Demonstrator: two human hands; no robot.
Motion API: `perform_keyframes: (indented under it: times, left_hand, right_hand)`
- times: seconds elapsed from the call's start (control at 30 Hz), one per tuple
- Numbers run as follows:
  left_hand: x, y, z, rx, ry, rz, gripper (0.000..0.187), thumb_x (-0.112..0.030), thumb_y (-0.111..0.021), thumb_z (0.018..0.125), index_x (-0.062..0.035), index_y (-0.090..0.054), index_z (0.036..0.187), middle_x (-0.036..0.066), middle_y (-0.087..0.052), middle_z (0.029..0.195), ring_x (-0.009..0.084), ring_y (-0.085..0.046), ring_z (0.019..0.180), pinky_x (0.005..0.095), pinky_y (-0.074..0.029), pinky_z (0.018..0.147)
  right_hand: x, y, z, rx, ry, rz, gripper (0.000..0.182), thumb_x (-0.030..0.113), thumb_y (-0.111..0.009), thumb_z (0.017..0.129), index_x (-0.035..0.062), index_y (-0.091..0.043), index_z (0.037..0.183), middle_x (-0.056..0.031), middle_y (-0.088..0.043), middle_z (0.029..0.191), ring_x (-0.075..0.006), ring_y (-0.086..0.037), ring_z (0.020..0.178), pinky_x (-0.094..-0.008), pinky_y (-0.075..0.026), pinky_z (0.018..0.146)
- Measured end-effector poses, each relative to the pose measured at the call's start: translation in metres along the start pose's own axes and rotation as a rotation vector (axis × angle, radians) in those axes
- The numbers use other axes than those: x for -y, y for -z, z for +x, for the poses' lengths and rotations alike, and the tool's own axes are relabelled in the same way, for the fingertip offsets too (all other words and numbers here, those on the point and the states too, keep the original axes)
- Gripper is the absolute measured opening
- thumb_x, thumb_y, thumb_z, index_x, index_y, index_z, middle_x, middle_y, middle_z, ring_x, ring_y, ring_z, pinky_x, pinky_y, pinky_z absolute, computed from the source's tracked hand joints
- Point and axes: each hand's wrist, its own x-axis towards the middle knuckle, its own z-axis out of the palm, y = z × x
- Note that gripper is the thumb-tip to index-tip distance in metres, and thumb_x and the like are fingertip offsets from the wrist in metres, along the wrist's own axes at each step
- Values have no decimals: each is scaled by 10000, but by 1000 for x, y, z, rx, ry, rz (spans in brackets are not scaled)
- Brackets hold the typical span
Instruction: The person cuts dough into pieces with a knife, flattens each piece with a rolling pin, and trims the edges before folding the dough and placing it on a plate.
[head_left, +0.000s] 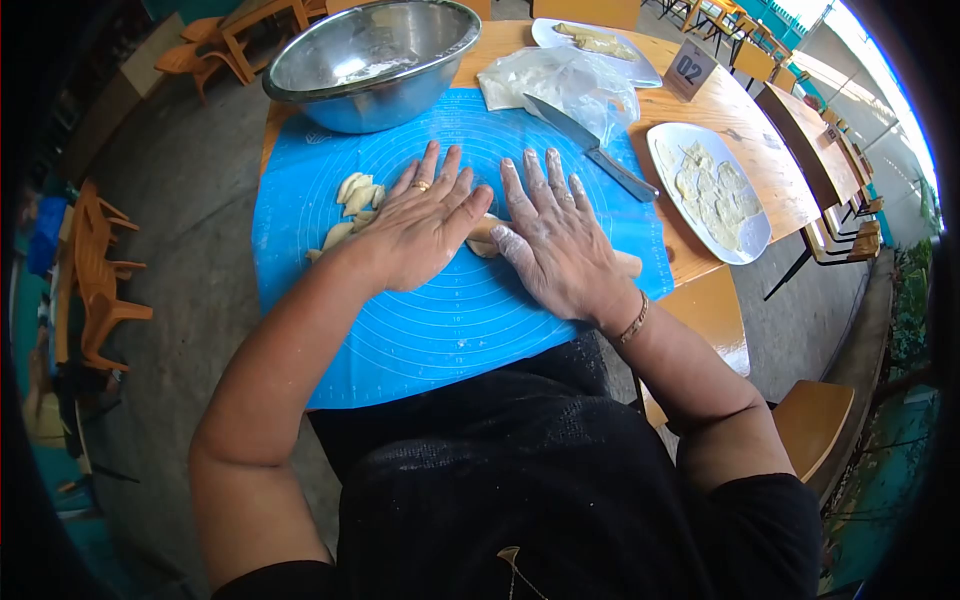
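My left hand (425,220) and my right hand (560,235) lie palm down with fingers stretched out, both dusted with flour. Under them is a wooden rolling pin (628,264), mostly covered; its right end sticks out past my right wrist. Between my hands, a bit of dough (482,248) shows beneath the pin. Several small dough pieces (358,192) sit left of my left hand, some partly hidden by it. All this rests on a blue silicone mat (440,345) printed with white rings.
A steel bowl (370,65) with flour stands at the back left. Behind my right hand lie a knife (595,150) and a plastic bag (575,85). One white plate (755,235) carries flat dough rounds; another plate (645,72) is farther back, near a "02" sign (690,70).
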Motion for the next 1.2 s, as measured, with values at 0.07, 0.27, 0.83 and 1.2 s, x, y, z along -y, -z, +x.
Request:
perform_keyframes:
  times: [0.07,0.27,0.83,1.2]
  left_hand:
    - [-2,-2,-13,9,-5,-27,869,-651,-21,999,-8,-163,1567,159,-46,1660,286,61,1535,435,-19,1249]
    - [-3,-12,-40,-64,-77,-60,866,-619,-19,1011,44,-127,1557,217,-45,1648,332,39,1534,424,10,1241]
    - [6,-7,41,-74,69,261,755,-541,-80,1048,4,-148,1567,194,-43,1652,355,100,1521,435,1,1248]
    - [22,-6,80,-45,83,317,699,-509,-168,1063,-32,-170,1574,182,-57,1655,350,73,1526,441,-35,1247]
  right_hand:
    - [6,-1,-10,-20,11,30,736,470,-316,1020,-40,-215,1541,-342,-223,1563,-496,-156,1479,-586,-153,1192]
    - [15,0,-27,-65,81,93,768,431,-394,988,-43,-168,1548,-332,-184,1580,-509,-140,1478,-591,-166,1188]
    - [-21,-6,36,97,-194,151,716,486,-218,1037,18,-145,1575,-323,-150,1595,-478,-75,1497,-555,-110,1214]
    - [-55,-29,79,-61,-210,-115,705,492,-391,1001,-35,-387,1469,-349,-273,1537,-493,-250,1439,-566,-224,1168]
